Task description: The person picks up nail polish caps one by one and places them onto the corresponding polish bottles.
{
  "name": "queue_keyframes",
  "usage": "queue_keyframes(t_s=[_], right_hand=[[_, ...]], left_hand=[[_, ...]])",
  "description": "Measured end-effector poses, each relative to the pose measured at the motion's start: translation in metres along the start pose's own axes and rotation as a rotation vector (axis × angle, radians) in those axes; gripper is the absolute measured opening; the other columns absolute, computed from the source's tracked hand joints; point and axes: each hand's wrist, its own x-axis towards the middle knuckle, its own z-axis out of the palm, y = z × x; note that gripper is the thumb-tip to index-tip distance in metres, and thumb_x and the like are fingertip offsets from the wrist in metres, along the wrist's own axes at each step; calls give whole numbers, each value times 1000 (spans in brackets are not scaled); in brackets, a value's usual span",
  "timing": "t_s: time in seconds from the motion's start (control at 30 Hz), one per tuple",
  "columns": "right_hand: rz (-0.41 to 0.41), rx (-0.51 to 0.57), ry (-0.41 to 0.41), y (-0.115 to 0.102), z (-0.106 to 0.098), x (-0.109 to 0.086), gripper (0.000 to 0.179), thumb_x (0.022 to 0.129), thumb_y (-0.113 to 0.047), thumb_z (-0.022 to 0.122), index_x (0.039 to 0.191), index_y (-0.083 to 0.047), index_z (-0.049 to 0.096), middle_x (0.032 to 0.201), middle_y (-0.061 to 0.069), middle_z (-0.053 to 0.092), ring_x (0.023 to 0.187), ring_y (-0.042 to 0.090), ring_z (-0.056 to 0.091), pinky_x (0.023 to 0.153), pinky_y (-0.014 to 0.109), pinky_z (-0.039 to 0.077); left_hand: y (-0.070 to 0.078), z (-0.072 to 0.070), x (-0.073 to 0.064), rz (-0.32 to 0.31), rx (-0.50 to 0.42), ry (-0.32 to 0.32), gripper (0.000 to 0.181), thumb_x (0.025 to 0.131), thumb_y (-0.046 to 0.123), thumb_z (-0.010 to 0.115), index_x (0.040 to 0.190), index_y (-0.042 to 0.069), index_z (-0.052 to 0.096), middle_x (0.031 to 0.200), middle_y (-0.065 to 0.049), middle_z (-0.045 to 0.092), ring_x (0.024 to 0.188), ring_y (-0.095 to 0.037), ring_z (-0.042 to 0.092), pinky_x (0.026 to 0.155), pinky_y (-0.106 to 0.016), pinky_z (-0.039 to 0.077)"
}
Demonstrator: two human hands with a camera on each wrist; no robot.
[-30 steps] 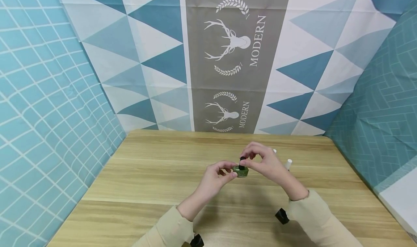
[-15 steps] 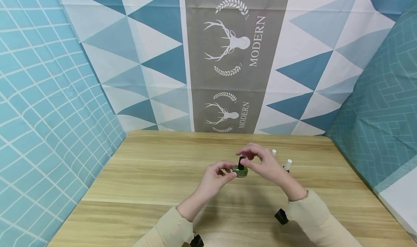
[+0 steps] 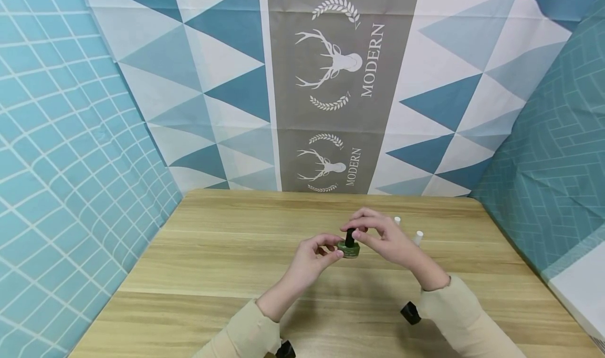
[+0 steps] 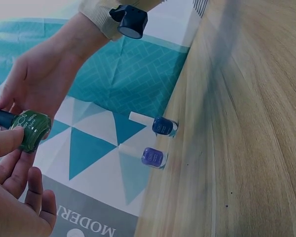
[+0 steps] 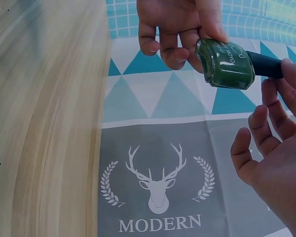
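A green nail polish bottle (image 5: 227, 64) with a black cap (image 5: 265, 65) is held above the table, near the middle of the head view. My left hand (image 3: 309, 258) grips its glass body between thumb and fingers. From the other side, my right hand (image 3: 385, 237) pinches the cap between thumb and fingers. The cap sits at the bottle's neck, and I see no gap between them in the right wrist view. White lettering shows on the green glass, tilted sideways in both wrist views.
Beyond the hands, a dark blue nail polish bottle (image 4: 164, 126) and a purple nail polish bottle (image 4: 153, 157) stand on the wooden table (image 3: 227, 242), both with white caps. Patterned cloth (image 3: 326, 85) hangs behind and at both sides. Black wrist cameras (image 3: 410, 313) sit at the cuffs.
The right hand's fingers have shifted around the black cap, the thumb sliding slightly right. The left hand and the bottle have stayed almost still.
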Motion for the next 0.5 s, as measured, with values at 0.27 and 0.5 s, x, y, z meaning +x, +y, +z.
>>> queue_keyframes(t_s=[0.27, 0.5], right_hand=[[18, 5, 34, -28, -2, 6, 19, 85, 6, 62, 97, -5, 69, 95, 5, 61, 77, 9, 50, 66, 25, 43], [37, -17, 72, -4, 3, 3, 18, 84, 2, 66, 96, -10, 70, 95, 1, 62, 80, 10, 51, 70, 25, 43]], left_hand=[[1, 1, 0, -6, 0, 6, 21, 87, 4, 66, 107, -1, 67, 100, -12, 67, 87, -15, 53, 77, -29, 45], [2, 1, -1, -5, -2, 16, 21, 86, 4, 66, 107, -1, 67, 100, -13, 67, 86, -15, 53, 77, -30, 46]])
